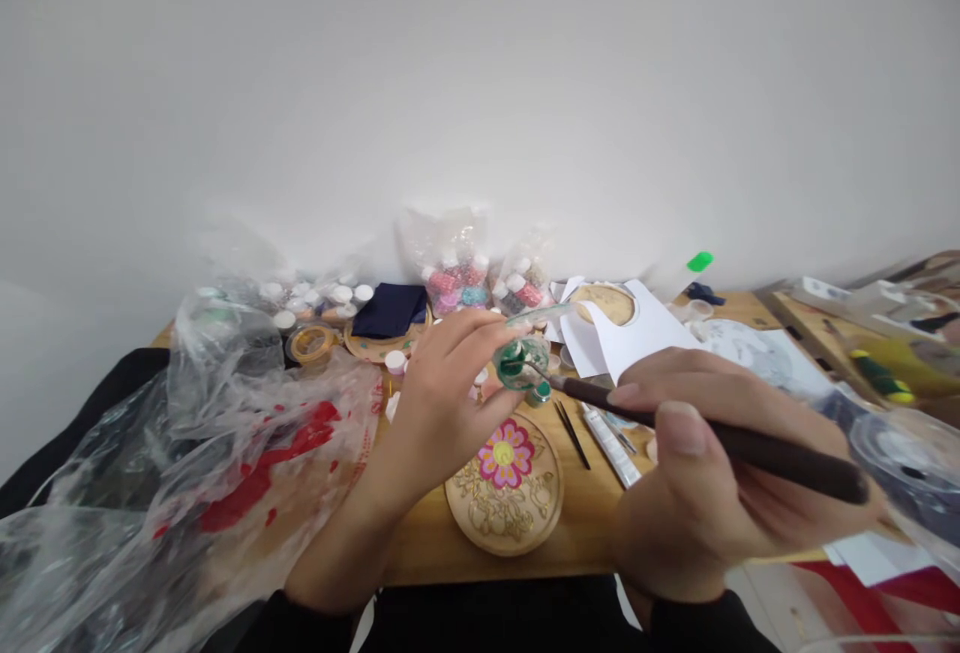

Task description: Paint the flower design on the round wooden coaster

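My left hand (442, 398) pinches a small clear plastic cup (529, 351) with green paint (512, 361) inside. In my right hand (705, 503) lies a tool with a dark handle (787, 458) and a thin metal shaft; its tip reaches into the green paint, and its exact shape is too small to make out. Below both hands, a round wooden plaque (502, 525) rests on the table, with a pink and purple flower (506, 453) coloured in and the outlined leaves around it bare. Just under the cup stands a small jar of green paint (540, 394).
Two thin dark brushes (572, 435) and a white tube (611, 445) lie right of the plaque. Bags of small jars (454, 273) line the wall. Crumpled plastic bags (247, 413) cover the left side. White paper sheets (652, 318) and a tape roll (311, 343) sit farther back.
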The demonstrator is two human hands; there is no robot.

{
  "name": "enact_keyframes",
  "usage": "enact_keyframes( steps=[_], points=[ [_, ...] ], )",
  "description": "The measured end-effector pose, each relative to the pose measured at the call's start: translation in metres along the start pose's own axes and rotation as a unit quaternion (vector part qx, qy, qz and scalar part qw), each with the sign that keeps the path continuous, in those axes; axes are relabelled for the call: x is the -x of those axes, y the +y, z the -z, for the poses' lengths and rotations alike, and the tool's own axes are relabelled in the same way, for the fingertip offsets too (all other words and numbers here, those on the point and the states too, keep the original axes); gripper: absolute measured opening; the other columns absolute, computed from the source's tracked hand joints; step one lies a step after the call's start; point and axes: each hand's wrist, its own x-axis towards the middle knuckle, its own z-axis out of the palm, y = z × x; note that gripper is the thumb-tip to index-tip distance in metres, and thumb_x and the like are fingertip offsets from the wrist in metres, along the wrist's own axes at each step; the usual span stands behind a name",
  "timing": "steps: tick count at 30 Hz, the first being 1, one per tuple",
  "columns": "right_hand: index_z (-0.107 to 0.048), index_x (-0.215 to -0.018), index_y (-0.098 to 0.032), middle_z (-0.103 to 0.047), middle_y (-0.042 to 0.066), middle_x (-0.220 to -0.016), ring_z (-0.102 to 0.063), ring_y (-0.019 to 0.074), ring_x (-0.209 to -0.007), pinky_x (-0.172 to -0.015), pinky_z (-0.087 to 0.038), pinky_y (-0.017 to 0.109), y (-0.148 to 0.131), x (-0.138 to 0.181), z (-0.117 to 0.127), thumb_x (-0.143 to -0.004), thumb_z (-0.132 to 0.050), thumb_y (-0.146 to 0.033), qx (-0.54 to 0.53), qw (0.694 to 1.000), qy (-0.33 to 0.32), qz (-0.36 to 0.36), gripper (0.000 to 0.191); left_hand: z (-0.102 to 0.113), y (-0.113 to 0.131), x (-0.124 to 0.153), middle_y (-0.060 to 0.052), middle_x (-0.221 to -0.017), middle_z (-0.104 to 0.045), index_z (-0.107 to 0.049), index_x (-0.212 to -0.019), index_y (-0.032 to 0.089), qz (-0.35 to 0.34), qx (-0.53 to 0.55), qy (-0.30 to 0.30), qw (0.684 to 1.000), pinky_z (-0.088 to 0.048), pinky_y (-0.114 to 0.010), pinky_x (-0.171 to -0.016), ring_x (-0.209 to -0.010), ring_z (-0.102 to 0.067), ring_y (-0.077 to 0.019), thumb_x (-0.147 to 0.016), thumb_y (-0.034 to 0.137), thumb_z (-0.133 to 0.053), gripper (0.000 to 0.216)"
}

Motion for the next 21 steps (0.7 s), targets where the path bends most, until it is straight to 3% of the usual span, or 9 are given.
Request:
enact_keyframes(
  steps=[4,21],
  points=[
    [-0.067,-0.082,-0.022,-0.069,0.0,-0.069,-0.066,0.0148,-0.061,-0.053,-0.052,0.029,0.0007,-0.0006,-0.001,-0.084,-0.059,-0.013,0.003,1.0,-0.023,-0.011,0.012,-0.0007,-0.001,0.0008,-0.004,-0.103,-0.068,-0.061,-0.11,0.021,0.003,0.005,-0.004,1.0,-0.053,-0.034,-0.086,-0.099,-0.063,-0.0194,-0.072,0.007,-0.073,0.043],
    [-0.066,-0.078,-0.024,-0.064,-0.002,-0.06,-0.062,0.0164,-0.053,-0.045,-0.047,0.032,-0.0003,0.0023,-0.0089,-0.082,-0.058,-0.01,0.02,0.999,0.037,0.011,0.017,-0.0011,-0.0007,-0.0004,-0.006,-0.102,-0.067,-0.063,-0.108,0.019,0.011,-0.009,0.002,1.0,-0.054,-0.038,-0.083,-0.095,-0.064,-0.02,-0.076,0.005,-0.066,0.035]
  ],
)
